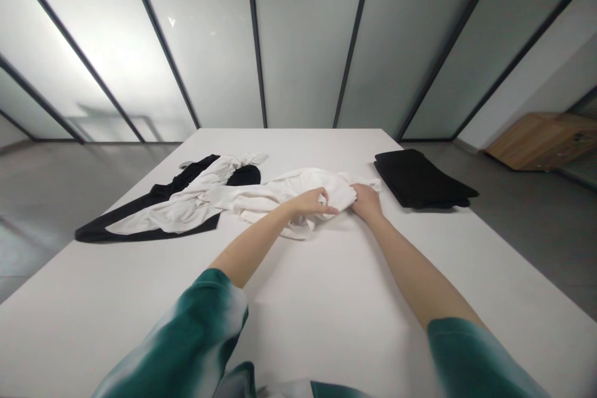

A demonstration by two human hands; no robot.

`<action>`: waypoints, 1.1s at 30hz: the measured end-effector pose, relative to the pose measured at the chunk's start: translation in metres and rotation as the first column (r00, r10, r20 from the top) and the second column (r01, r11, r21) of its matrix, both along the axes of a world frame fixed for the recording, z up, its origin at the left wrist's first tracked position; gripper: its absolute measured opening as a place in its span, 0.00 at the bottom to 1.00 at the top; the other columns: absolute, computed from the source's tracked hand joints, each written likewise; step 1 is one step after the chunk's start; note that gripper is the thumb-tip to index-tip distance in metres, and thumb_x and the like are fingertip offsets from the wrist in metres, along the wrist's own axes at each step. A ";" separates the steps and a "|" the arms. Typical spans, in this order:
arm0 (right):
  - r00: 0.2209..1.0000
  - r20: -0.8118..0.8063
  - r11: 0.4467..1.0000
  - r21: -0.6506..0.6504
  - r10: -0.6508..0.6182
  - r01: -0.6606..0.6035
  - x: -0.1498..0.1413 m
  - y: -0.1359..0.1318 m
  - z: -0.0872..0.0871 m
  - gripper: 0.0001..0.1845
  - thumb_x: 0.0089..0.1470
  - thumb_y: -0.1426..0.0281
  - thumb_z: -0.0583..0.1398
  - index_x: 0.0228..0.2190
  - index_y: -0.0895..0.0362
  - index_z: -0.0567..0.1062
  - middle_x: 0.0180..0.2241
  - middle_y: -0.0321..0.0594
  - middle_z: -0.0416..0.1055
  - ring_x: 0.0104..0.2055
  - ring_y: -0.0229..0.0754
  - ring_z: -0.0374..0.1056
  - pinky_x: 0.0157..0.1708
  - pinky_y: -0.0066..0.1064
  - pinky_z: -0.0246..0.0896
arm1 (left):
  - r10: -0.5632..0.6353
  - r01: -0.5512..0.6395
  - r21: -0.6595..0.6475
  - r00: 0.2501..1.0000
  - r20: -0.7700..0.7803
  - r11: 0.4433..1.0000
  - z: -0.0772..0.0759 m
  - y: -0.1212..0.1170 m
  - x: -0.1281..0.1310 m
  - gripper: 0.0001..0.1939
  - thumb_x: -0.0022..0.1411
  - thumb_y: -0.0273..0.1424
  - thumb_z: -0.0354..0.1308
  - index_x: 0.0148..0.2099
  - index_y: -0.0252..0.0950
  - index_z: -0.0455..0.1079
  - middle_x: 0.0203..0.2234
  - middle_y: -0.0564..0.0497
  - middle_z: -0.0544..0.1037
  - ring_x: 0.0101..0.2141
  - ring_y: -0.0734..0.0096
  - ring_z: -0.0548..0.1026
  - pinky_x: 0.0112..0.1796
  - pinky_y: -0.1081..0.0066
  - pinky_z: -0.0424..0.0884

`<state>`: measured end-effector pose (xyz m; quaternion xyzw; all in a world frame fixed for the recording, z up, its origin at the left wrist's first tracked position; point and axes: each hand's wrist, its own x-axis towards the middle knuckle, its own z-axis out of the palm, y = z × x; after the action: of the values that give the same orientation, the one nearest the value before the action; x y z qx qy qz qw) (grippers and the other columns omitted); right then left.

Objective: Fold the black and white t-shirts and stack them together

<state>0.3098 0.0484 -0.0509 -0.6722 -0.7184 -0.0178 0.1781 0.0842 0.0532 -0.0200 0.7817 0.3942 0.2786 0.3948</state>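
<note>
A crumpled garment (275, 198) is laid on the table (317, 305), approx. mid-width; tangled clothes (163, 205) are placed to its L, touching or nearly so, and folded cloth (420, 180) is set to its R, just apart. A low cabinet (536, 140) is positioned on the floor beyond the table's R side; a glass partition (303, 43) is located behind the table.
</note>
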 end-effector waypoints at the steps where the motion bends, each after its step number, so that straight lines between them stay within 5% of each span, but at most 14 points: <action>1: 0.998 -0.010 0.998 0.017 -0.064 0.064 0.002 -0.001 0.002 0.18 0.53 0.70 0.55 0.43 0.58 0.78 0.43 0.51 0.78 0.49 0.54 0.71 0.49 0.40 0.60 | -0.023 0.026 0.028 0.994 -0.103 0.999 0.002 0.004 -0.009 0.22 0.38 0.41 0.73 0.34 0.41 0.71 0.24 0.54 0.74 0.28 0.63 0.73 0.32 0.67 0.69; 3: 0.984 -0.054 0.985 0.044 -0.167 0.170 0.008 -0.003 0.007 0.20 0.50 0.72 0.56 0.44 0.58 0.78 0.43 0.52 0.78 0.48 0.55 0.71 0.49 0.41 0.60 | 0.030 -0.008 0.111 0.978 -0.205 0.994 0.004 0.010 -0.024 0.22 0.39 0.37 0.73 0.38 0.43 0.70 0.24 0.56 0.73 0.30 0.62 0.74 0.35 0.67 0.69; 6: 0.945 -0.222 0.963 0.065 -0.240 0.260 0.019 -0.005 0.019 0.25 0.46 0.74 0.57 0.47 0.59 0.77 0.44 0.52 0.77 0.47 0.56 0.71 0.47 0.41 0.62 | 0.229 -0.203 0.238 0.969 -0.089 0.950 0.005 0.018 -0.042 0.10 0.52 0.33 0.65 0.37 0.42 0.68 0.26 0.53 0.73 0.35 0.60 0.75 0.42 0.65 0.68; 9: 0.861 -0.489 0.973 0.090 -0.141 0.210 0.027 -0.003 0.039 0.20 0.46 0.70 0.58 0.43 0.59 0.78 0.40 0.47 0.78 0.43 0.52 0.72 0.43 0.38 0.65 | 0.460 -0.467 0.222 0.884 0.087 0.856 0.010 0.028 -0.058 0.03 0.62 0.34 0.57 0.36 0.41 0.68 0.29 0.49 0.74 0.40 0.58 0.74 0.47 0.61 0.67; 12: 0.670 -0.742 0.996 0.058 -0.007 0.074 0.026 0.003 0.064 0.15 0.44 0.64 0.63 0.35 0.59 0.78 0.31 0.40 0.77 0.36 0.47 0.72 0.36 0.34 0.66 | 0.602 -0.606 0.253 0.792 0.104 0.754 0.021 0.032 -0.069 0.06 0.64 0.34 0.54 0.41 0.39 0.69 0.38 0.43 0.76 0.46 0.54 0.72 0.51 0.56 0.64; 15: 0.464 -0.884 0.997 -0.072 -0.057 -0.015 0.008 0.009 0.087 0.15 0.42 0.62 0.66 0.31 0.59 0.78 0.27 0.39 0.77 0.32 0.45 0.72 0.31 0.31 0.66 | 0.510 -0.492 0.424 0.857 0.080 0.760 0.034 0.021 -0.064 0.13 0.63 0.36 0.55 0.48 0.37 0.67 0.47 0.40 0.73 0.50 0.53 0.69 0.54 0.56 0.62; 19: 0.336 -0.935 0.974 -0.173 -0.116 -0.145 -0.031 0.013 0.102 0.14 0.49 0.60 0.63 0.30 0.58 0.78 0.28 0.40 0.78 0.32 0.45 0.73 0.33 0.33 0.69 | 0.179 -0.062 0.559 0.971 -0.157 0.827 0.039 -0.002 -0.033 0.25 0.56 0.43 0.63 0.53 0.38 0.66 0.50 0.41 0.71 0.53 0.52 0.68 0.55 0.58 0.62; 21: 0.272 -0.954 0.943 -0.198 -0.124 -0.266 -0.047 0.010 0.101 0.18 0.55 0.56 0.59 0.32 0.58 0.78 0.27 0.40 0.77 0.33 0.46 0.74 0.35 0.35 0.70 | 0.157 -0.019 0.552 0.967 -0.202 0.833 0.035 -0.006 -0.020 0.26 0.55 0.38 0.64 0.54 0.38 0.65 0.52 0.40 0.70 0.54 0.50 0.67 0.55 0.57 0.62; 24: 0.241 -0.964 0.915 -0.193 -0.109 -0.356 -0.054 0.003 0.093 0.21 0.57 0.53 0.58 0.34 0.58 0.78 0.25 0.42 0.77 0.34 0.49 0.75 0.38 0.37 0.71 | 0.203 -0.124 0.438 0.969 -0.140 0.891 0.023 0.003 -0.017 0.12 0.59 0.28 0.55 0.46 0.38 0.69 0.43 0.42 0.75 0.47 0.54 0.72 0.51 0.58 0.66; 28: 0.230 -0.971 0.950 -0.131 -0.065 -0.283 -0.030 0.003 0.078 0.23 0.57 0.51 0.56 0.35 0.58 0.77 0.26 0.43 0.76 0.37 0.51 0.75 0.40 0.37 0.71 | 0.287 -0.307 0.131 0.945 0.156 0.943 0.008 0.026 -0.035 0.07 0.58 0.28 0.50 0.37 0.39 0.69 0.26 0.52 0.74 0.32 0.65 0.73 0.39 0.66 0.71; 33: 0.161 -0.987 0.996 0.003 -0.011 0.089 0.011 0.024 0.042 0.19 0.52 0.54 0.58 0.35 0.56 0.76 0.29 0.39 0.76 0.39 0.47 0.74 0.41 0.35 0.70 | 0.583 -0.461 -0.357 0.615 0.531 0.812 -0.007 0.044 -0.065 0.04 0.57 0.34 0.49 0.33 0.40 0.62 0.22 0.56 0.70 0.29 0.69 0.73 0.33 0.70 0.71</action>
<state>0.3208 0.0719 -0.0088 -0.5414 -0.4091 0.3940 0.6199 0.0192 0.0976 -0.0271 0.4555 0.4772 0.5839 0.4731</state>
